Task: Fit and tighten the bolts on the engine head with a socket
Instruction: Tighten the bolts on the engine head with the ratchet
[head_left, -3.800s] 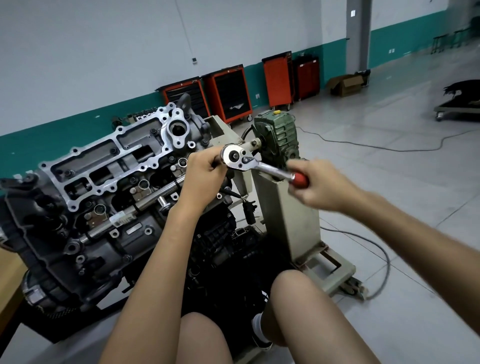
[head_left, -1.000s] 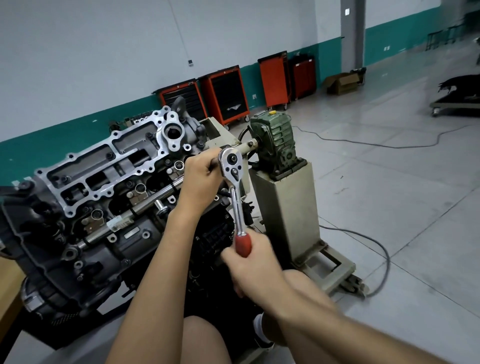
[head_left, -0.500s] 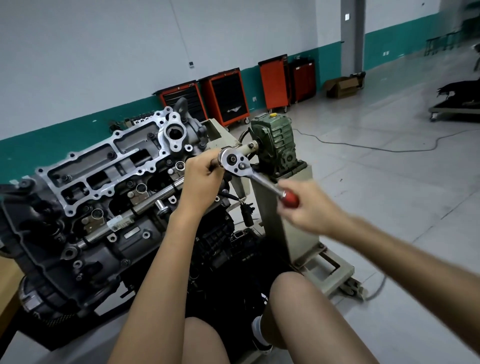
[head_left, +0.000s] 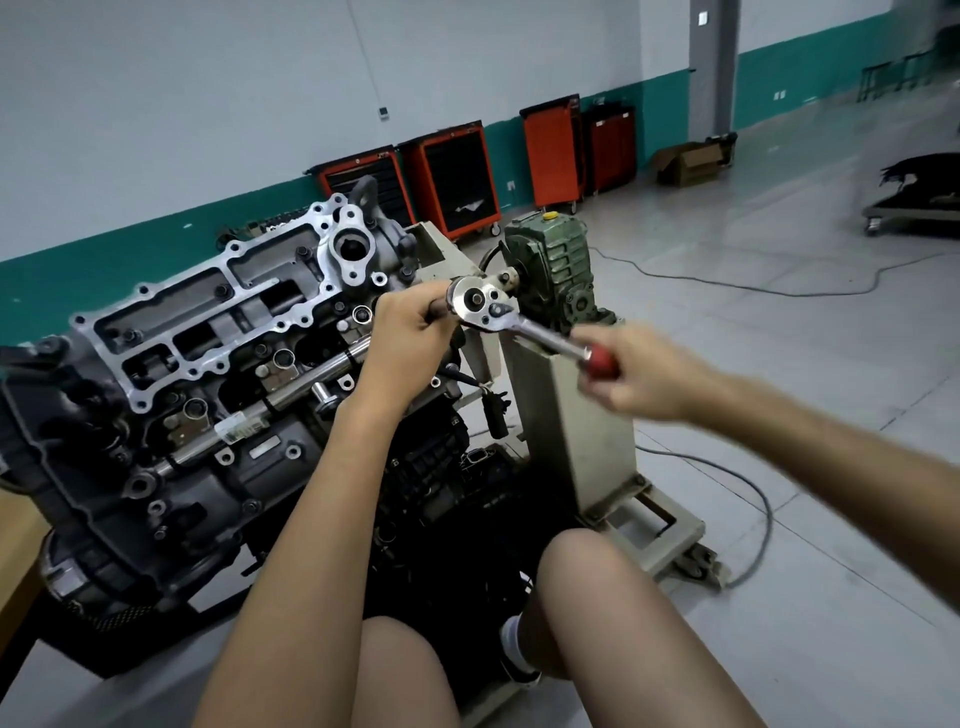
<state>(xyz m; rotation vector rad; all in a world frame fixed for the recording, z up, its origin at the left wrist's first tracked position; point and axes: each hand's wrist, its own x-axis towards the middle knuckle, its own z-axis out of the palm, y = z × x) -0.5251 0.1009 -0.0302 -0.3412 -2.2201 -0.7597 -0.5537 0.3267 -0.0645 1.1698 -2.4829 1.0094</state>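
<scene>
The tightening step is in hand. The ratchet (head_left: 519, 325) is held out at the right-hand end of the engine head (head_left: 208, 332), with its round chrome face turned up toward the camera and its handle slanting down to the right. The red grip (head_left: 602, 361) at the end of the handle is wrapped by the right hand (head_left: 644, 376), fingers curled round it. That hand is blurred, so a stroke is judged to be in progress. The left hand (head_left: 410, 338) is closed round the dark bar (head_left: 439, 307) just behind the ratchet's face, where the tool is steadied against the engine. The socket and the bolt under it are hidden by this hand, so how far the bolt is seated cannot be told. Dark bolt heads (head_left: 223, 290) are seen further along in the silver frame. The engine is carried on a beige stand (head_left: 571, 415), whose green gearbox (head_left: 550, 260) sits just behind the ratchet.

For the next move, the handle must be swept through its arc while the bar is kept in line with the bolt and pressed inward, so that the socket is not thrown off. Care is called for near the gearbox, where room for the knuckles is judged to be tight.
</scene>
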